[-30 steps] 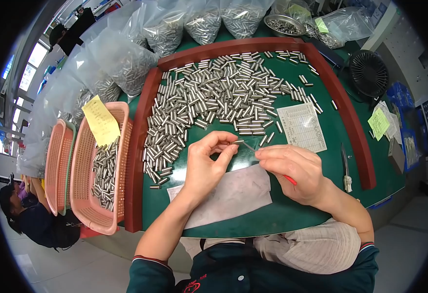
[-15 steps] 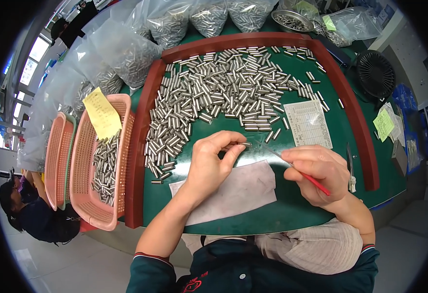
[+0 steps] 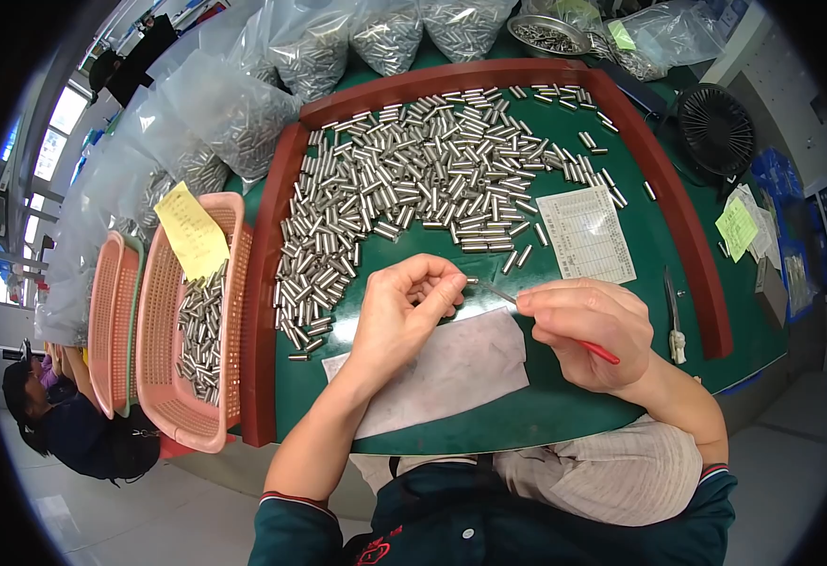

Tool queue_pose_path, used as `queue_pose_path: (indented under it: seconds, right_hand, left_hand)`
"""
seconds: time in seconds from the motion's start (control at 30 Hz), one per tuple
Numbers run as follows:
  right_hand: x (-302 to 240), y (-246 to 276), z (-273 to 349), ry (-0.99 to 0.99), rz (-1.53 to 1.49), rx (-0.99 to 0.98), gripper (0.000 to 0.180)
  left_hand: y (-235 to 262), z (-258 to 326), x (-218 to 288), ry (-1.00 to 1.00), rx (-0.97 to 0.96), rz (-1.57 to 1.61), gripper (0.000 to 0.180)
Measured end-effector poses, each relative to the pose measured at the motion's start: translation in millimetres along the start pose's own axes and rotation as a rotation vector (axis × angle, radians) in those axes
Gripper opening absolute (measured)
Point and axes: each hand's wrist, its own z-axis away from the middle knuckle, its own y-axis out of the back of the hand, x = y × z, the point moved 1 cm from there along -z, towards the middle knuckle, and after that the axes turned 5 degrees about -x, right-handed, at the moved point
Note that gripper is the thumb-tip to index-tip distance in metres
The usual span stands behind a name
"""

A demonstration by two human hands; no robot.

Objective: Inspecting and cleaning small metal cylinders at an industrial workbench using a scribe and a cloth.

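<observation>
One small cylindrical metal pin point(image 3: 471, 280) was pinched between the thumb and forefinger of the left hand point(image 3: 404, 307), its end poking out past the fingertips above a green tabletop point(image 3: 550, 420). That hand sat at 8 o'clock from the pin. At 4 o'clock, the right hand point(image 3: 588, 330) had its fingers wrapped around a red-handled tool point(image 3: 601, 353) whose thin metal shaft pointed at the pin; whether its tip touched, I could not tell. At 6 o'clock lay a pale, stained cloth point(image 3: 451, 368). Loose metal pins point(image 3: 413, 179) spread in a heap from 10 to 1 o'clock, and a printed form point(image 3: 588, 236) lay at 2 o'clock. A red-brown wooden border point(image 3: 259, 358) ran around the heap's left, far and right sides. Beyond it, a pink perforated basket point(image 3: 161, 349) of pins stood at 9 o'clock, bulging clear plastic bags point(image 3: 310, 47) at 11, and a black fan point(image 3: 715, 123) at 2.
</observation>
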Motion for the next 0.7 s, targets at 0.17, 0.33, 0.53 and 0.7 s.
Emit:
queue_pose_path:
  seconds: [0.17,0.33,0.53,0.7]
  right_hand:
    - [2.2,-2.8,0.6,-0.002,-0.016,-0.035,0.023]
    - [6.6,-8.8,3.8,0.008,0.007,-0.092,0.022]
    - [2.5,-1.8,3.8,-0.015,-0.009,-0.013,0.019]
    - [-3.3,-2.5,-3.1,-0.007,-0.002,-0.062,0.019]
  left_hand:
    - [-2.8,0.2,0.3,-0.048,0.034,0.010,0.014]
    - [-2.1,1.5,2.5,-0.054,0.028,-0.083,0.012]
    - [-8.0,1.9,6.1,-0.134,0.030,-0.096,0.010]
    - [-1.5,1.2,4.1,-0.116,0.081,-0.290,0.012]
